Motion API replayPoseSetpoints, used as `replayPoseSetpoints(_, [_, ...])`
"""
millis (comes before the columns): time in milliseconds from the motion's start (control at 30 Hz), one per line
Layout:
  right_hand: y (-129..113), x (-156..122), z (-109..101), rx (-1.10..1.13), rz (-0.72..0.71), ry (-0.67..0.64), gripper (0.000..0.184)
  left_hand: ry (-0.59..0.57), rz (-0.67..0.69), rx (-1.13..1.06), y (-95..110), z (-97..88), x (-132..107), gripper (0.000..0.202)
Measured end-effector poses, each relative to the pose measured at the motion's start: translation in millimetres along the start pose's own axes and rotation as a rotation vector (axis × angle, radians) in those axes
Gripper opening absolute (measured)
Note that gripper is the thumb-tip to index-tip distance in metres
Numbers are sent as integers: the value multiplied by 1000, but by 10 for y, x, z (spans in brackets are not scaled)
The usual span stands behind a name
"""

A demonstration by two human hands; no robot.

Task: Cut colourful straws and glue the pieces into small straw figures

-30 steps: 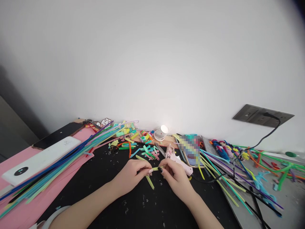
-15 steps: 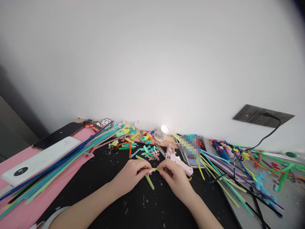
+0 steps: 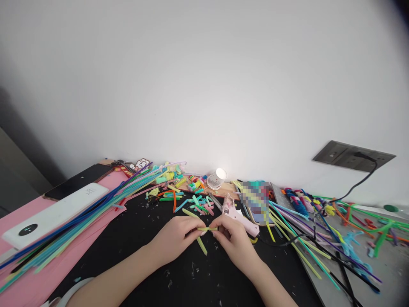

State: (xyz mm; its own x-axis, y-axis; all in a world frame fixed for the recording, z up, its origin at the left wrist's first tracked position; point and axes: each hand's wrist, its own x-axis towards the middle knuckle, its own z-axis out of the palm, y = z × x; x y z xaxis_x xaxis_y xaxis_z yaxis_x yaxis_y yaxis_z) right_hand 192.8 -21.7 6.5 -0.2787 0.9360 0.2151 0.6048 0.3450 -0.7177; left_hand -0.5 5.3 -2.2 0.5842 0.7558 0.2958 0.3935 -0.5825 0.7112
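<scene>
My left hand (image 3: 179, 236) and my right hand (image 3: 231, 238) meet over the black mat (image 3: 179, 277), both pinching a short yellow-green pipe cleaner piece (image 3: 207, 229) between their fingertips. The piece runs level between the two hands. Another yellow-green piece (image 3: 201, 245) lies on the mat just below them. A pink glue gun (image 3: 238, 215) rests right behind my right hand.
Long pipe cleaners (image 3: 76, 221) fan across pink paper on the left beside a white power bank (image 3: 54, 215) and a dark phone (image 3: 78, 181). Cut pieces (image 3: 198, 204), a small white cup (image 3: 217, 178), more pipe cleaners (image 3: 306, 238) and a black cable (image 3: 351, 187) lie behind and right.
The hands have closed in slightly on the yellow-green piece, with the fingertips now nearer each other. Nothing else on the table has moved.
</scene>
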Motion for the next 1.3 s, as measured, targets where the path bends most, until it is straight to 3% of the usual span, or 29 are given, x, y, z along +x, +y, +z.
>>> replayPoseSetpoints(600, [-5,17,-21,74,99,-39,12,9,-4,18,-18,2,-18,20])
replayPoseSetpoints(1000, [-16,4,-34,-82,-74,-10,14,8,-14,-12,12,-7,-7,17])
replayPoseSetpoints(1300, [-5,10,-22,-30,-80,-8,15,6,-12,-14,-1,0,-12,17])
